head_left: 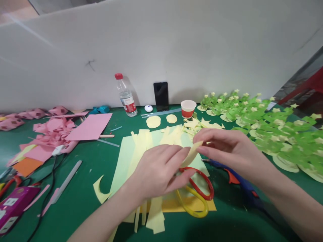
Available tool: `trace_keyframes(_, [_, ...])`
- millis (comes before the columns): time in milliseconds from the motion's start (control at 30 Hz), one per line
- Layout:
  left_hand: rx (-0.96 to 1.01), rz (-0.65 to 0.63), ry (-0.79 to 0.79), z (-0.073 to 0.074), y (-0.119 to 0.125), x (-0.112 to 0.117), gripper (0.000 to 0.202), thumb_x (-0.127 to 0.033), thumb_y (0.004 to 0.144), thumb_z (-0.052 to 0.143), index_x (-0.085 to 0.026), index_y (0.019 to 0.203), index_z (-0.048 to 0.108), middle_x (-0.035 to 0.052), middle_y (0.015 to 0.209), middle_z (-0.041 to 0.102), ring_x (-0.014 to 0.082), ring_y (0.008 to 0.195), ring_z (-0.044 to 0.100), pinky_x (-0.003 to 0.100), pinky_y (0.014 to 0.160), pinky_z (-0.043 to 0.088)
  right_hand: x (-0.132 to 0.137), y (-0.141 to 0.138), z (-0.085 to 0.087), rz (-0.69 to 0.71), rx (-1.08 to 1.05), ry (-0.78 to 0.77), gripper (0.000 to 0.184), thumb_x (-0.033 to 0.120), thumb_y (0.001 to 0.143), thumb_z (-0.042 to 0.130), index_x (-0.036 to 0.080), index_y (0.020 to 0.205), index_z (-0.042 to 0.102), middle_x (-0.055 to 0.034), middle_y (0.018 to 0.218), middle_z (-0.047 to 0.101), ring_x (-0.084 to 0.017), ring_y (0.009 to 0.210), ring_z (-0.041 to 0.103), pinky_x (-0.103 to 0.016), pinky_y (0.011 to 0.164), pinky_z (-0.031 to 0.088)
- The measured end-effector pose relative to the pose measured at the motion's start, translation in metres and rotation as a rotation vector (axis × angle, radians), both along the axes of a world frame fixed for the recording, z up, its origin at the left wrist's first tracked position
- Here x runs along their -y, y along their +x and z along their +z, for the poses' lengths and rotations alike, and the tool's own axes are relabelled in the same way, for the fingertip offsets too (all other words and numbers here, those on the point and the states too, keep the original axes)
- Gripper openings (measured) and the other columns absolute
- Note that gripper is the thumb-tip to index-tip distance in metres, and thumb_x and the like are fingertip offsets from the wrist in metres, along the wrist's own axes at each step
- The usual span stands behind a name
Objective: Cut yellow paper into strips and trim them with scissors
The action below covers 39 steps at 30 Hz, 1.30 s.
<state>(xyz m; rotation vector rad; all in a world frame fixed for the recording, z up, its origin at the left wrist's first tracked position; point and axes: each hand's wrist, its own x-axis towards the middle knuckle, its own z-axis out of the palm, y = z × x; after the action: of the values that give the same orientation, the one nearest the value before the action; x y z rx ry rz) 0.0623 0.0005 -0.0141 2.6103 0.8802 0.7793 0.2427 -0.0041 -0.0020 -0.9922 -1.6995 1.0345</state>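
Note:
A small pale yellow paper strip (191, 155), slightly curved, is held between my two hands above the stacked paper. My left hand (164, 168) is closed on its lower part, and my right hand (222, 144) pinches the upper end between thumb and fingers. Scissors with one red and one yellow handle loop (198, 211) lie just under my left hand, their blades hidden. Beneath them are light green paper sheets (123, 161) and loose yellow strips (156, 215). A blue glue gun (242, 185) lies below my right forearm.
Green paper plants (285, 137) with yellow stars crowd the right side. A paper cup (188, 109), water bottle (127, 99) and phone (161, 95) stand along the back wall. Pink paper pieces (55, 129), a purple power strip (17, 205) and a cable (51, 181) occupy the left.

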Motion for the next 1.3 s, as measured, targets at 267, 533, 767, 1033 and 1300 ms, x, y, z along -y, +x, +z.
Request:
trace_keyframes(267, [0.665, -0.030, -0.850, -0.001, 0.003, 0.005, 0.026, -0.042, 0.082, 0.049, -0.029, 0.095, 0.067, -0.0018, 0.099, 0.069, 0.0154, 0.092, 0.062, 0.023, 0.080, 0.048, 0.006, -0.005, 0.003, 0.010, -0.012, 0.129, 0.008, 0.015, 0.071, 0.060, 0.020, 0.066, 0.065, -0.0010, 0.067, 0.051, -0.010, 0.062, 0.047, -0.020, 0.048, 0.040])
trace_keyframes(533, [0.776, -0.128, -1.130, -0.005, 0.004, 0.003, 0.026, -0.041, 0.067, 0.067, -0.028, 0.089, 0.071, -0.0012, 0.086, 0.072, 0.0149, 0.081, 0.065, 0.021, 0.075, 0.050, 0.008, -0.010, 0.001, -0.004, -0.002, 0.175, 0.012, 0.014, 0.073, 0.056, 0.021, 0.065, 0.063, -0.0009, 0.065, 0.048, -0.011, 0.061, 0.048, -0.021, 0.047, 0.040])
trace_keyframes(767, [0.747, 0.026, -0.984, 0.001, 0.008, 0.012, 0.014, -0.025, 0.068, 0.069, -0.026, 0.081, 0.073, -0.0007, 0.080, 0.073, 0.0158, 0.072, 0.066, 0.022, 0.066, 0.053, 0.015, -0.016, -0.003, -0.131, 0.052, 0.326, 0.014, 0.008, 0.068, 0.054, 0.021, 0.068, 0.057, -0.0007, 0.068, 0.049, -0.011, 0.058, 0.048, -0.023, 0.046, 0.039])
trace_keyframes(1033, [0.682, 0.128, -0.713, 0.004, 0.009, 0.015, 0.007, -0.024, 0.069, 0.068, -0.022, 0.064, 0.072, -0.0004, 0.063, 0.071, 0.0147, 0.054, 0.063, 0.022, 0.050, 0.051, 0.021, -0.015, -0.002, -0.170, 0.050, 0.349, 0.009, 0.016, 0.073, 0.060, 0.023, 0.070, 0.055, -0.0007, 0.067, 0.051, -0.010, 0.055, 0.047, -0.022, 0.043, 0.038])
trace_keyframes(1300, [0.609, 0.137, -0.496, 0.010, 0.005, 0.020, 0.011, -0.023, 0.074, 0.063, -0.023, 0.066, 0.072, -0.0026, 0.061, 0.071, 0.0118, 0.047, 0.061, 0.018, 0.043, 0.048, 0.023, -0.012, -0.003, -0.171, 0.047, 0.339, 0.011, 0.029, 0.070, 0.067, 0.026, 0.075, 0.058, -0.0005, 0.072, 0.051, -0.011, 0.061, 0.049, -0.023, 0.046, 0.040])
